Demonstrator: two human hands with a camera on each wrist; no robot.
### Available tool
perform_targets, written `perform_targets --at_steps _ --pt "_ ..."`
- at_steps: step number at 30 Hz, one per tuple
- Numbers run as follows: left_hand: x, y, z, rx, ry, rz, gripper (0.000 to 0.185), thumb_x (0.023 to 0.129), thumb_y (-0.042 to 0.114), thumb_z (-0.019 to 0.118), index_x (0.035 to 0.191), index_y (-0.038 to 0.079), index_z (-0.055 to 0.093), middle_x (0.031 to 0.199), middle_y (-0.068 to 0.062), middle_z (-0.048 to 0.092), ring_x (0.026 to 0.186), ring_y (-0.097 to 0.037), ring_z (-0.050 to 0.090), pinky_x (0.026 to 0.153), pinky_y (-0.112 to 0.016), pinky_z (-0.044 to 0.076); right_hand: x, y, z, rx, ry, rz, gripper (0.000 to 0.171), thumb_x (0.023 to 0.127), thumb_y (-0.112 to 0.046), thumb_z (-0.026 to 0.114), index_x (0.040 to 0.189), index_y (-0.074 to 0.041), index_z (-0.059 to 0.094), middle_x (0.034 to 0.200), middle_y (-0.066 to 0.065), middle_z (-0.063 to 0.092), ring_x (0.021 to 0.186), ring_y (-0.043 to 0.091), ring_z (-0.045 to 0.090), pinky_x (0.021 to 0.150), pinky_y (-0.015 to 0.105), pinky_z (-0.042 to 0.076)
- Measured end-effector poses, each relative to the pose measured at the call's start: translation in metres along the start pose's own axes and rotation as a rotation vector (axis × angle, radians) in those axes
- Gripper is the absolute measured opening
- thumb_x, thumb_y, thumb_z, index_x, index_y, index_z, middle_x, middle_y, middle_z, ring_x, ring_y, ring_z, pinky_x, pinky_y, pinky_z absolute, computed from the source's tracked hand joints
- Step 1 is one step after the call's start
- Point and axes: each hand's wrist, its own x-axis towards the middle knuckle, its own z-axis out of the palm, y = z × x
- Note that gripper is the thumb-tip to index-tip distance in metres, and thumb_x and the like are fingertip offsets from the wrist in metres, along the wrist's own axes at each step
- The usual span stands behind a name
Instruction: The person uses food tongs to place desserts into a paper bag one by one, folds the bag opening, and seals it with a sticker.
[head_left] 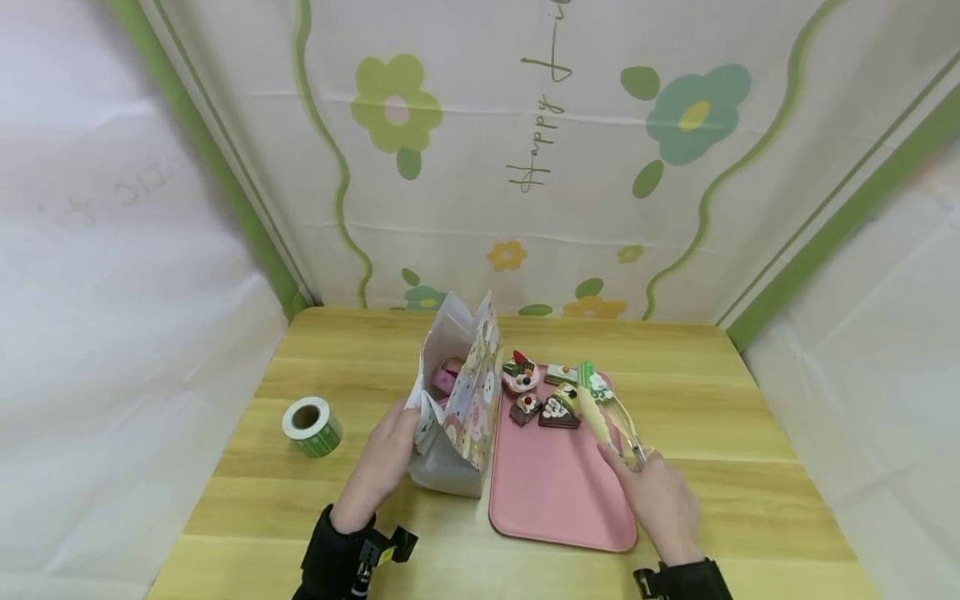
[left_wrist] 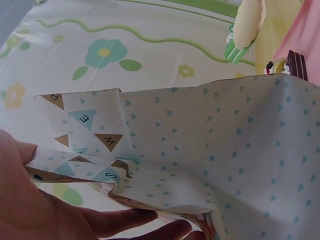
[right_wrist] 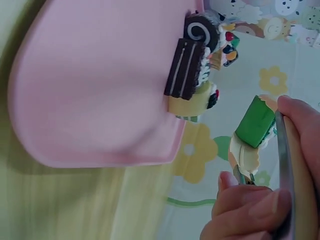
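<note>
Wooden table (head_left: 675, 392), floral backdrop behind. Left hand (head_left: 382, 467) pinching open rim of paper bag (head_left: 465, 400), one pink cake already inside. Right hand (head_left: 660, 500) squeezing tongs (head_left: 611, 417) around green cake (head_left: 588, 379) above pink tray (head_left: 555, 492). Several cakes left on tray's far end.

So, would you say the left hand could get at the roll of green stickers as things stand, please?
Probably not at once: the left hand grips the paper bag's edge. The sticker roll lies in the open on the table to its left, nothing between.
</note>
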Motion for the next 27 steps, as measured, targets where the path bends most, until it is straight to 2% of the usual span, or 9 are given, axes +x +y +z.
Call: perform_targets --at_steps 6,13,22,27 --pt "0.000 -0.002 0.001 0.009 0.009 -0.017 0.036 0.096 0.027 0.030 0.117 0.007 0.052 0.113 -0.008 0.051 0.104 -0.022 0.045 0.090 -0.044 0.033 -0.005 -0.009 -0.007 -0.008 0.020 -0.024 0.077 0.066 -0.083 0.034 0.074 -0.007 0.046 0.055 0.004 0.040 0.043 0.018 0.038 0.036 0.030 0.024" --pt "-0.001 0.001 0.000 -0.014 -0.007 -0.007 0.042 0.097 0.029 0.028 0.127 0.005 0.045 0.123 -0.011 0.046 0.111 -0.025 0.041 0.094 -0.047 0.030 -0.011 -0.020 -0.016 -0.016 0.082 -0.061 0.075 0.066 -0.082 0.036 0.071 -0.007 0.044 0.055 0.004 0.041 0.043 0.019 0.040 0.036 0.031 0.026" --pt "0.001 0.002 0.000 -0.009 -0.004 0.016 0.040 0.097 0.029 0.029 0.125 0.007 0.047 0.121 -0.010 0.048 0.110 -0.025 0.043 0.093 -0.047 0.031 -0.028 -0.045 -0.043 -0.029 0.209 -0.140 0.074 0.065 -0.082 0.038 0.072 -0.008 0.044 0.052 0.003 0.037 0.040 0.018 0.037 0.034 0.030 0.022" --pt "0.000 0.001 -0.001 -0.011 -0.002 0.002 0.041 0.096 0.028 0.030 0.126 0.006 0.047 0.122 -0.010 0.048 0.111 -0.025 0.043 0.093 -0.046 0.031 -0.041 -0.067 -0.063 -0.039 0.273 -0.201 0.076 0.066 -0.080 0.040 0.085 -0.007 0.053 0.050 0.003 0.038 0.039 0.018 0.036 0.035 0.031 0.022"
